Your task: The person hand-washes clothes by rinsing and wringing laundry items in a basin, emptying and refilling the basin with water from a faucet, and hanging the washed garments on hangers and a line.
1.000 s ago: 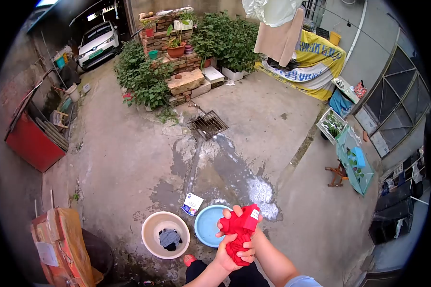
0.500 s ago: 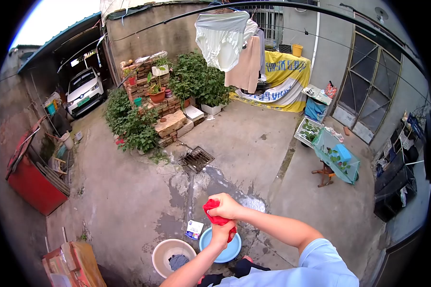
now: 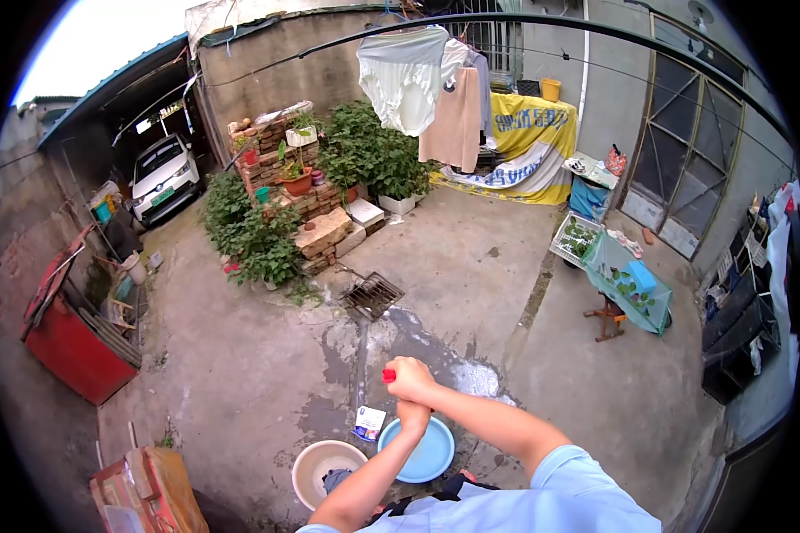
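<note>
My right hand (image 3: 411, 378) is closed around a red cloth (image 3: 388, 377), and only a small end of it shows past the fingers. Directly below, my left hand (image 3: 412, 417) is also closed, pressed against the right; the cloth inside it is mostly hidden. Both hands are held over the edge of a light blue basin (image 3: 442, 455). Left of that stands a beige basin (image 3: 308, 465) with a grey-blue cloth (image 3: 334, 479) inside, partly covered by my left forearm. A white and blue packet (image 3: 369, 423) lies on the ground beside the blue basin.
A metal drain grate (image 3: 372, 295) lies in the wet concrete ahead. Potted plants (image 3: 262, 240) and bricks stand behind it. Washing (image 3: 406, 84) hangs from a line. At right are a netted stand (image 3: 631, 284) and a white crate (image 3: 571, 249); a red box (image 3: 84, 355) is left.
The red cloth, plainly visible between my hands before, is now almost wholly covered by them. My hands have come closer together and turned. The view has shifted slightly.
</note>
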The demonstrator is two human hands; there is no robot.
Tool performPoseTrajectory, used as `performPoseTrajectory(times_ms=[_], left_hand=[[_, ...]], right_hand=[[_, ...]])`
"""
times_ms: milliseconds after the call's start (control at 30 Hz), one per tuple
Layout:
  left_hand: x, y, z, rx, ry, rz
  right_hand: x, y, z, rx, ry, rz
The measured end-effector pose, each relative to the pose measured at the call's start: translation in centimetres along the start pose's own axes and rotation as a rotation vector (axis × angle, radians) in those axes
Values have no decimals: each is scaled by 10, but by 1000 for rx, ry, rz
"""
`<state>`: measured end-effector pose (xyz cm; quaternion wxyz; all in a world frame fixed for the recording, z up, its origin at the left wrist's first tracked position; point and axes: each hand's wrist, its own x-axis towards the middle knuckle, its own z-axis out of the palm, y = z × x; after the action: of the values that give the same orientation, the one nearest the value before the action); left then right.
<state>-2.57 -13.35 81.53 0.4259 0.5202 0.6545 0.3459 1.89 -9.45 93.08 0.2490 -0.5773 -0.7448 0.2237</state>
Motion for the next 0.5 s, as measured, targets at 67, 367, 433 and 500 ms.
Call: performPoseTrajectory(times_ms=[67,367,433,500], left_hand=[[6,-12,6,204,46,145],[31,-72,19,704,326,585],[33,-78,19,762,333,573],[36,-88,22,581,311,497]], right_hand=[[-2,-1,0,-78,-25,15],[2,-7,20,-191,-83,37],[5,-6,28,-204,-79,29],[4,-12,29,-218,-76,21]])
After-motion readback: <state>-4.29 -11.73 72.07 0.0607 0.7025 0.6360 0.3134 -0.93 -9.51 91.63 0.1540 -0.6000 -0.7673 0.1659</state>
